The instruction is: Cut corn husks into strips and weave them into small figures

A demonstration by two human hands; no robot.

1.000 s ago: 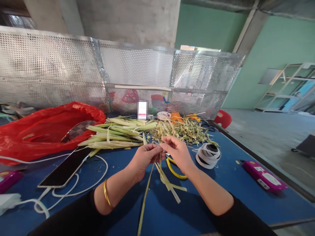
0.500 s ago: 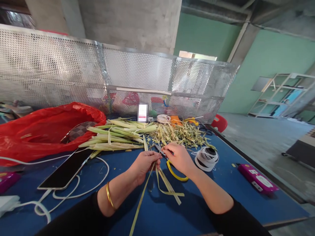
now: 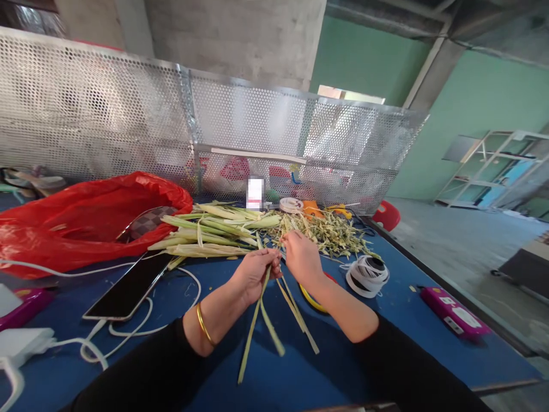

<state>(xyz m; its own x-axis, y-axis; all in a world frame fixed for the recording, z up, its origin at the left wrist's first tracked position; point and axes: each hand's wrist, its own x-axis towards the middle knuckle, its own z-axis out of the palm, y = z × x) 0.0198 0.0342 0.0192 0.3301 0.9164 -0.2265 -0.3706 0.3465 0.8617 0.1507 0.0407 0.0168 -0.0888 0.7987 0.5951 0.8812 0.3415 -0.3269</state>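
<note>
Flat pale-green strips of corn husk hang from the closed fingers of my left hand, spreading down over the blue table. Beside it, a little higher, my right hand has its thumb and fingertips pinched together close to the left fingertips; what they hold is too small to make out. Two thin strips trail below, between the hands. Under my right wrist lie scissors with a yellow handle, partly covered. Just beyond the hands rests a pile of husk leaves.
Curled husk scraps are heaped at the back. A spool of white cord and a purple packet sit to the right. At left are a red plastic bag, a dark tablet and white cables. A perforated metal screen stands behind.
My right hand has risen slightly away from the scissors. The strips under my left hand hang differently, with the looped one now pointing down. The view has shifted slightly.
</note>
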